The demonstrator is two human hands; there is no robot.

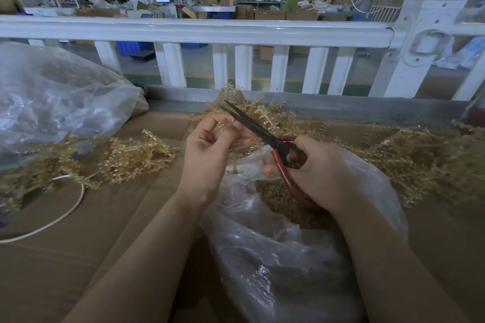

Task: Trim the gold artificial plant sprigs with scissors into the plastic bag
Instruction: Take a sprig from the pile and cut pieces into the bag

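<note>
Two bare forearms reach up from the bottom edge of the frame over a brown cardboard surface (pixel 110 217). Between them, at lower centre, lies a clear plastic bag (pixel 275 257) with its mouth open toward the hands; a heap of small gold cuttings (pixel 278 202) shows inside it.

At centre, the left hand (pixel 210 149) has its fingers curled, pinching a gold sprig (pixel 223 124) between thumb and fingertips just above the bag's mouth. Just right of centre, the right hand (pixel 320 173) grips the scissors (pixel 265 136) by their reddish-brown handles, fingers wrapped round the loops. The dark blades point up and left, nearly closed, and their edge lies against the sprig beside the left fingertips.

More gold sprigs lie loose on the cardboard: one pile (pixel 126 157) at middle left, another (pixel 420 162) spreading along the right side, and a clump (pixel 267 110) behind the hands at centre. A second, larger clear bag (pixel 57 97) fills the upper left. A white cord (pixel 60 215) loops across the cardboard at lower left.

Across the upper part runs a white railing (pixel 199 30) with a thick post at upper right. Beyond it, a workshop floor with boxes, screens and seated people.
</note>
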